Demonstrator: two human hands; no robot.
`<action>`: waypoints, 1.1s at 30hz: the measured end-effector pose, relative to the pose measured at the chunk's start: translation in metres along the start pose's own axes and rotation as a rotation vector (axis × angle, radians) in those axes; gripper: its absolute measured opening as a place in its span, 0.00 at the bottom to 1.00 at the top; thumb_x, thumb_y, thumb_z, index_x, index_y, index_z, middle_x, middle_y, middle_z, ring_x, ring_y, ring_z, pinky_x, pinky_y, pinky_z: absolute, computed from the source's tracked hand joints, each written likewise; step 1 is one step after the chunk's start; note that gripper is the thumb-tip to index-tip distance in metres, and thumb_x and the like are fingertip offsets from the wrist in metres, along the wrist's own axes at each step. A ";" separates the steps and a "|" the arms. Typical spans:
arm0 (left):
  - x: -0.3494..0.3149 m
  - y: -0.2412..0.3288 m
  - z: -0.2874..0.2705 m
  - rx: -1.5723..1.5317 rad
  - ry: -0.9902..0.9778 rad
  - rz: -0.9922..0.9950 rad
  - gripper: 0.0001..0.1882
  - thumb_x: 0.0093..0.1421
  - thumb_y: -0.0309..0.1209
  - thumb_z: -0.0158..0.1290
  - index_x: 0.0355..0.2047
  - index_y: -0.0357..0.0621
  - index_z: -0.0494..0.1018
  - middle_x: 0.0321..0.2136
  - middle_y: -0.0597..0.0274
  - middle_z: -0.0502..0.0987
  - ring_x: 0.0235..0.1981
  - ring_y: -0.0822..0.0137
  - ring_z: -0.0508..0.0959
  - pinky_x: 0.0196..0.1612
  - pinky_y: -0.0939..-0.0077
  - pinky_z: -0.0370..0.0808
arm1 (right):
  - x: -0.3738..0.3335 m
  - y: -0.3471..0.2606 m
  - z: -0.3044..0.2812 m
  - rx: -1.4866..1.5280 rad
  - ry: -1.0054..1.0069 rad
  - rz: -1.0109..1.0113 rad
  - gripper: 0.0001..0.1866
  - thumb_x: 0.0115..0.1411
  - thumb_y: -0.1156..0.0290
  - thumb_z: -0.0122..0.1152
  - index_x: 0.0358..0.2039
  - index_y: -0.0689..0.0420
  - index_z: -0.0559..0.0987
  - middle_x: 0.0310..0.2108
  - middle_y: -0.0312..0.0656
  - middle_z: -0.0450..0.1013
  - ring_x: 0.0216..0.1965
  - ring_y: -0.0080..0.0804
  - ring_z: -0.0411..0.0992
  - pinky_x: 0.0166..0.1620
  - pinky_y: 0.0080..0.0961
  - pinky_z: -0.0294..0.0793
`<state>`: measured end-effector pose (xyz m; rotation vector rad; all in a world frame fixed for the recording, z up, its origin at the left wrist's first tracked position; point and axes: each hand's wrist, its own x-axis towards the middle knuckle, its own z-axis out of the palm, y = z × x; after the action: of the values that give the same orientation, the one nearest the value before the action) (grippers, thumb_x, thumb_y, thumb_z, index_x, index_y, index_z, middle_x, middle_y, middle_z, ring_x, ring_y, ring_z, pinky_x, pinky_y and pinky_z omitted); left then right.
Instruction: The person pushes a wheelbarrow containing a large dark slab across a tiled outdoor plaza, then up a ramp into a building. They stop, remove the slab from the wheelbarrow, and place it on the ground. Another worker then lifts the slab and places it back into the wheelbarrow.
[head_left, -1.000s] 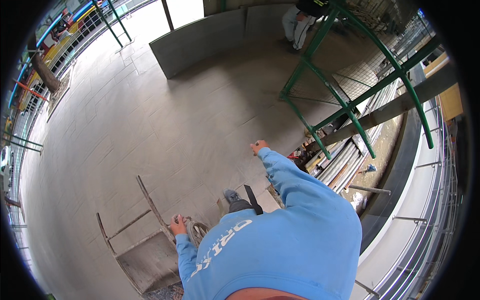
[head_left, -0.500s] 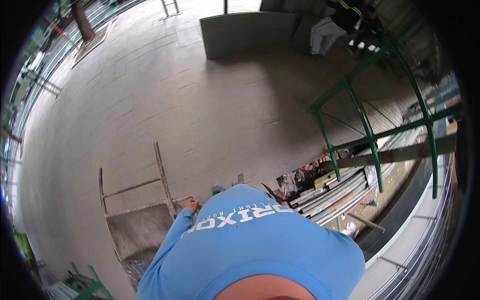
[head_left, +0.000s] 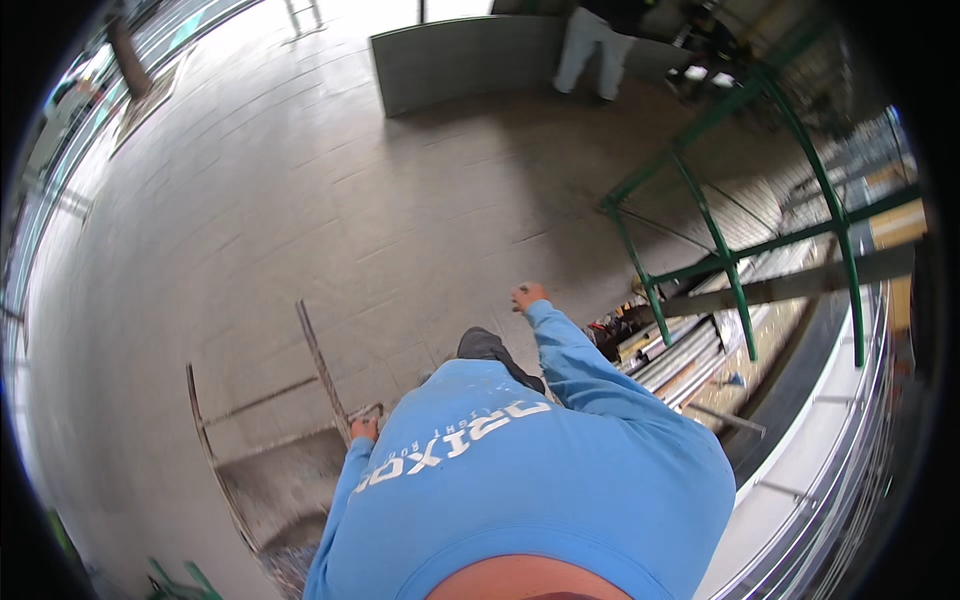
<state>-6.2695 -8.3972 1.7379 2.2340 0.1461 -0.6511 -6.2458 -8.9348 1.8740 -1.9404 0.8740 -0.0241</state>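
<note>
At the lower left, my left hand (head_left: 365, 428) is closed on a short side bar of a worn metal frame (head_left: 325, 362). The frame has two long uprights joined by a crossbar, and a grey, tray-like panel (head_left: 280, 475) sits below them. Dusty grey stains show on its surface. My right hand (head_left: 528, 296) reaches forward over the paved floor, its fingers loosely bent and apart, with nothing seen in them. A dark trouser leg and knee (head_left: 487, 345) show between my arms.
Green metal railings (head_left: 725, 250) stand at the right, above a pile of long metal tubes (head_left: 690, 355) and litter. A low grey panel (head_left: 470, 65) stands at the far side, where a person in pale trousers (head_left: 595, 50) is standing. A tree trunk (head_left: 128, 55) rises far left.
My right hand has come out from in front of my body and stretched forward. The left hand stays at the frame. The person at the back now stands further left.
</note>
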 end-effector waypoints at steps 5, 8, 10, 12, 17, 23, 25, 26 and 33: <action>0.048 0.014 0.052 0.213 0.139 0.063 0.18 0.47 0.42 0.56 0.31 0.40 0.75 0.25 0.50 0.77 0.28 0.58 0.78 0.32 0.65 0.73 | 0.028 0.008 -0.037 -0.206 0.142 -0.192 0.19 0.51 0.60 0.58 0.35 0.65 0.74 0.25 0.46 0.75 0.21 0.32 0.75 0.29 0.25 0.74; 0.041 0.046 0.062 0.194 0.080 0.071 0.18 0.48 0.41 0.56 0.31 0.39 0.74 0.25 0.50 0.77 0.27 0.59 0.78 0.30 0.66 0.73 | -0.005 0.094 -0.060 -0.186 0.088 0.072 0.21 0.50 0.57 0.58 0.33 0.65 0.76 0.23 0.46 0.75 0.23 0.34 0.76 0.31 0.27 0.74; 0.028 0.056 0.054 0.192 0.078 0.075 0.18 0.49 0.41 0.56 0.32 0.38 0.74 0.25 0.50 0.77 0.26 0.60 0.78 0.29 0.66 0.73 | -0.045 0.136 -0.075 -0.196 -0.024 0.266 0.23 0.50 0.55 0.58 0.36 0.65 0.75 0.25 0.47 0.75 0.25 0.35 0.76 0.34 0.28 0.74; 0.026 0.083 0.048 0.167 0.078 0.105 0.18 0.49 0.41 0.55 0.32 0.38 0.74 0.25 0.51 0.77 0.26 0.61 0.78 0.28 0.67 0.73 | -0.068 0.166 -0.104 -0.230 -0.028 0.392 0.28 0.49 0.54 0.58 0.41 0.66 0.72 0.29 0.49 0.75 0.25 0.37 0.76 0.38 0.29 0.74; 0.036 0.296 0.043 -0.040 -0.032 0.187 0.18 0.52 0.40 0.53 0.34 0.36 0.71 0.25 0.53 0.77 0.23 0.64 0.78 0.21 0.71 0.72 | -0.023 0.171 -0.253 -0.336 0.251 0.515 0.29 0.48 0.52 0.57 0.42 0.65 0.72 0.35 0.52 0.74 0.35 0.44 0.73 0.45 0.32 0.70; 0.128 0.362 -0.063 -0.301 -0.019 0.043 0.16 0.57 0.37 0.50 0.40 0.37 0.67 0.25 0.55 0.75 0.21 0.66 0.77 0.13 0.76 0.67 | 0.082 0.114 -0.214 0.209 0.448 0.383 0.19 0.52 0.60 0.57 0.33 0.66 0.73 0.23 0.46 0.74 0.20 0.35 0.74 0.26 0.30 0.74; 0.135 0.331 -0.093 -0.322 0.067 0.013 0.16 0.57 0.37 0.50 0.40 0.37 0.67 0.26 0.55 0.75 0.21 0.66 0.77 0.13 0.76 0.67 | 0.084 0.014 -0.181 0.395 0.344 0.361 0.16 0.53 0.63 0.57 0.30 0.66 0.73 0.21 0.43 0.73 0.19 0.32 0.74 0.23 0.29 0.74; 0.137 0.318 -0.091 -0.305 0.067 0.011 0.16 0.57 0.37 0.50 0.39 0.38 0.68 0.25 0.55 0.75 0.20 0.66 0.77 0.14 0.76 0.67 | 0.088 0.008 -0.174 0.320 0.324 0.334 0.16 0.53 0.63 0.57 0.31 0.66 0.73 0.21 0.44 0.73 0.20 0.32 0.74 0.23 0.29 0.73; 0.090 0.240 -0.039 -0.451 0.112 -0.117 0.15 0.57 0.36 0.49 0.37 0.37 0.69 0.24 0.55 0.76 0.19 0.65 0.76 0.17 0.72 0.71 | 0.129 -0.031 -0.130 -0.269 0.031 0.177 0.18 0.54 0.61 0.56 0.33 0.66 0.74 0.23 0.45 0.74 0.21 0.34 0.75 0.25 0.28 0.74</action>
<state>-6.1031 -8.5418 1.8739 1.8334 0.4381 -0.4956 -6.1799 -9.1015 1.9237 -2.1058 1.1136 0.1767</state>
